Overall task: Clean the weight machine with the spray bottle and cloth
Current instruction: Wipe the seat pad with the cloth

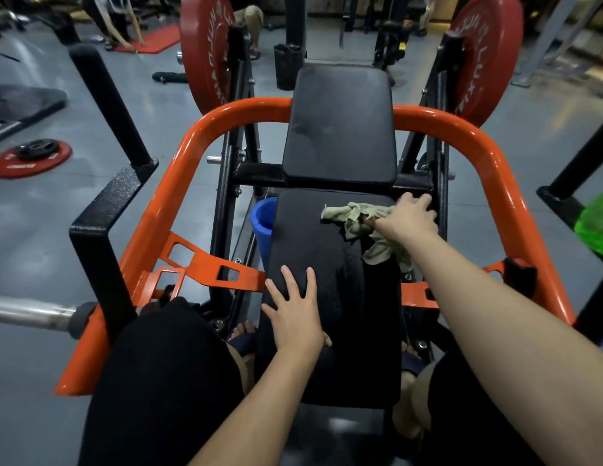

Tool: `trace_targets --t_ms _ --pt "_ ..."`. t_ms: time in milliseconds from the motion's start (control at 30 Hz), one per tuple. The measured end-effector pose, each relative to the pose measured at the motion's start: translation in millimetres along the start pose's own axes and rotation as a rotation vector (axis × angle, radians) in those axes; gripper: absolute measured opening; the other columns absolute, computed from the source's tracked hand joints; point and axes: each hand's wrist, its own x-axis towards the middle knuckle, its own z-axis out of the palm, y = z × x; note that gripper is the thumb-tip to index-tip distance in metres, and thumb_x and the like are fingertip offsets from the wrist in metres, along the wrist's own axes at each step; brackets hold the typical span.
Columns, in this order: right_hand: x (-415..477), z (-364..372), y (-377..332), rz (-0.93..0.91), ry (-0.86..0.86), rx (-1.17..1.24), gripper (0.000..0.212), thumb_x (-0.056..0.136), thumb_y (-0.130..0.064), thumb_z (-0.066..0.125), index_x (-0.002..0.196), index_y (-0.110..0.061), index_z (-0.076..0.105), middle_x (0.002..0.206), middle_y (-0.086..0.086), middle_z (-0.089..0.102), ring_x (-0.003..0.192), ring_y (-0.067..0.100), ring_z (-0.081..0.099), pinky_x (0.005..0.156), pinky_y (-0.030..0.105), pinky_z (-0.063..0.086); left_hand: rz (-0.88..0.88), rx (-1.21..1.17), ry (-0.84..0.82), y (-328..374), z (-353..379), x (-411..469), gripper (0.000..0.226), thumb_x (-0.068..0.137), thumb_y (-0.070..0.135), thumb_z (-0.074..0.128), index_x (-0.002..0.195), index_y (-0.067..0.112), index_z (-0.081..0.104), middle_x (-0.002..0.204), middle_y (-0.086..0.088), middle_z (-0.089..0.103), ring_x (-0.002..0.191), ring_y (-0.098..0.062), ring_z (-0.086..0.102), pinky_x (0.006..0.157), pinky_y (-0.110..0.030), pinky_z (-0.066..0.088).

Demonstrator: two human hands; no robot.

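Right grip: the right grip (407,216) lies palm down on the cloth (354,216), fingers spread and only a little bent, and presses it; the fingers do not close around it.
Cloth: pale green and crumpled, at the far right corner of the seat pad (327,250); one part sticks out to the left of the hand, another part hangs over the right edge of the pad under the wrist.
Right fingertips: they reach past the pad edge, near the black crossbar (256,174) behind the seat.
Left grip: the left grip (295,311) rests flat on the near left part of the seat pad, fingers straight and apart, holding nothing.
Seat pad: black, long, between the person's knees.
Back pad: the black back pad (340,129) stands just behind the seat pad.
Weight machine: the weight machine (179,183) has an orange tube frame that curves around both pads.
Plates: one red plate (202,55) is loaded at the far left and one red plate (485,55) at the far right.
Left of seat: a blue foam roller (263,223) stands just beside the pad.
Floor: another red plate (31,159) lies flat on the grey floor (91,105), well apart to the left.
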Motion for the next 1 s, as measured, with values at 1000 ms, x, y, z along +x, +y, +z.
trace_targets --t_ms 1000 --pt "-56 29 11 -0.706 -0.257 -0.444 0.032 0.083 -0.024 0.061 0.114 -0.018 0.058 0.112 0.011 0.057 0.104 0.034 0.060 0.083 0.038 0.050 -0.008 0.011 -0.017 3 -1 2 0.144 0.069 0.049 0.090 0.158 0.030 -0.022 0.162 -0.019 -0.032 0.148 -0.055 -0.017 0.118 -0.067 0.021"
